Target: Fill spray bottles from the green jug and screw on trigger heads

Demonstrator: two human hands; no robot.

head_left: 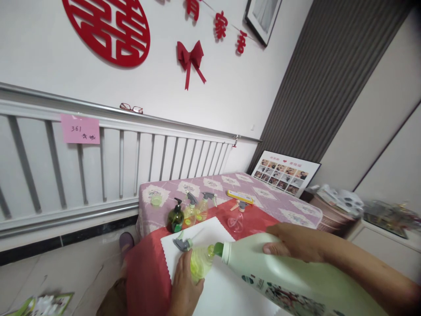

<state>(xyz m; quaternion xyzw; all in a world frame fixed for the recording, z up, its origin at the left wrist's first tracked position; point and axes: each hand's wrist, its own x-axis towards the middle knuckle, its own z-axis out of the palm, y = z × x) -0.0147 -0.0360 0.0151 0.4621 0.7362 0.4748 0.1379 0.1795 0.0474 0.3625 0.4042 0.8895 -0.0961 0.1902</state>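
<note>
My right hand (297,240) grips a large pale-green jug (283,274), tipped so its green spout meets the mouth of a small clear yellow-green bottle (200,261). My left hand (184,287) is wrapped round that small bottle, holding it on a white mat (197,235). A grey spray head (183,244) lies on the mat beside the small bottle.
A dark green pump bottle (175,218), two yellow spray bottles (196,210), a clear spray bottle (237,219) and a yellow flat item (240,196) stand on the red and pink tablecloths (144,267). A white radiator (98,166) lines the wall. A photo board (285,173) leans behind.
</note>
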